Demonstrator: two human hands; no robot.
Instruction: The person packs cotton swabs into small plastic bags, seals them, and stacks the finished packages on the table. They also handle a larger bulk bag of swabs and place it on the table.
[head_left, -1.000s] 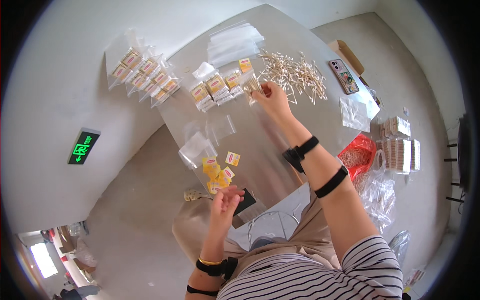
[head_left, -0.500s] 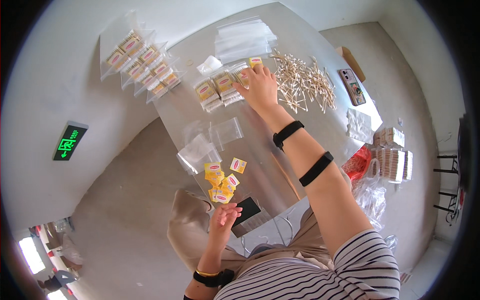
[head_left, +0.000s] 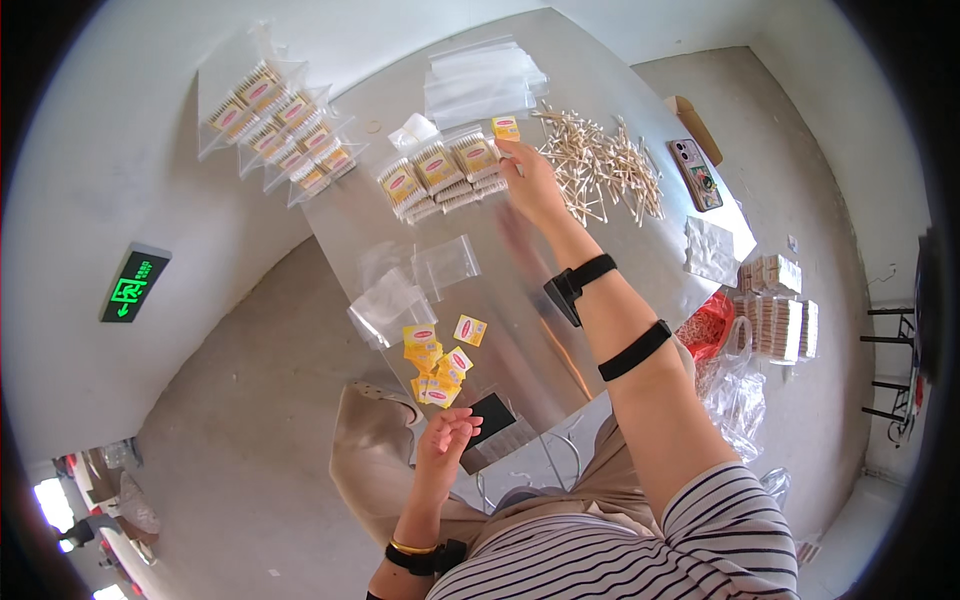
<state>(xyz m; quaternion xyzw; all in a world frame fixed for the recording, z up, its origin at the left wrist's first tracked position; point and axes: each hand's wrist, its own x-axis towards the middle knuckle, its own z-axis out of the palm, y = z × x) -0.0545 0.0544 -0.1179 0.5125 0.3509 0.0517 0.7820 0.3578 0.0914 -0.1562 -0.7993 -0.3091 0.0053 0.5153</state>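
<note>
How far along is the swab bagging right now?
Done: filled bags lie in rows at far left, with more mid-table. In hand: the right hand reaches beside those, by a yellow label; the left hand is near the label pile. Left: loose swabs and empty bags.

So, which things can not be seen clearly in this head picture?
- Right hand: its fingertips lie over the filled bags, so whether they pinch anything cannot be told.
- Yellow label beside it: held or just lying, too small to tell.
- Left hand: empty or not, unclear.
- Stacked packs: the table edge hides part.
</note>
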